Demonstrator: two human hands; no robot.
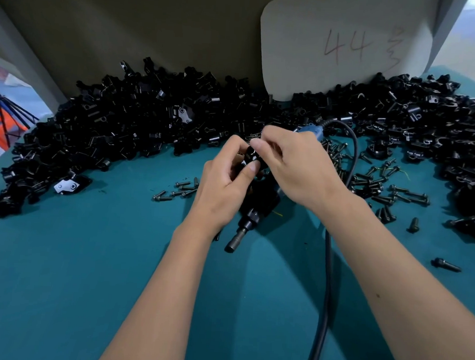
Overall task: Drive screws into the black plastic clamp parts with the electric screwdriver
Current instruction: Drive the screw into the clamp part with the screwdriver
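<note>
At centre, the left hand (226, 179) grips a black clamp (251, 159) while the right hand (292, 166) pinches at its top, probably seating a screw too small to make out. The driver (252, 211) lies idle beneath them, bit toward 7 o'clock. Screws (380, 185) lie loose at 3 o'clock. The pile (128, 123) from 9 to 2 o'clock suggests most work remains.

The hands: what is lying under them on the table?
Under the left hand and right hand lies the electric screwdriver, its bit end and cord showing. Its body is covered. Both hands pinch a clamp part.
</note>
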